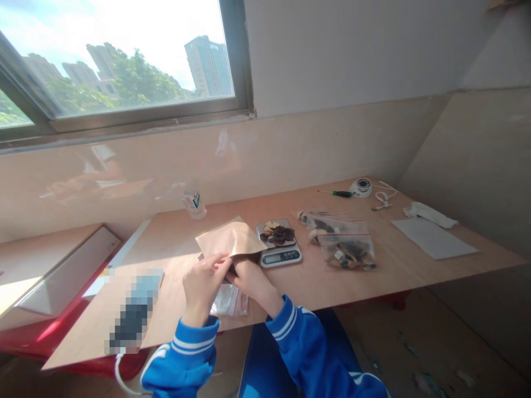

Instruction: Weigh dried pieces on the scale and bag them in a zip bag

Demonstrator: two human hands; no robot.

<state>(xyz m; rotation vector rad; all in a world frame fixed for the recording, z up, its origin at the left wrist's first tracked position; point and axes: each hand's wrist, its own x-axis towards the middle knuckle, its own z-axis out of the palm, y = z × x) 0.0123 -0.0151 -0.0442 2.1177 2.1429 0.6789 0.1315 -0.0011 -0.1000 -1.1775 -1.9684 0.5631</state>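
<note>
Left hand (203, 284), right hand (249, 278) closed on kraft pouch (230, 239); loaded scale (280, 243) just beyond right hand could be knocked.

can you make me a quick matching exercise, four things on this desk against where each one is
Things:
1. brown paper pouch
2. dark dried pieces
3. green-handled screwdriver
4. small empty zip bag

Places:
A. at the far edge, beside a round white gadget
B. flat on the desk under the wrists
C. on the digital scale
D. held by both hands, left hand and right hand

Pairs: 1-D, 2-C, 3-A, 4-B
</note>
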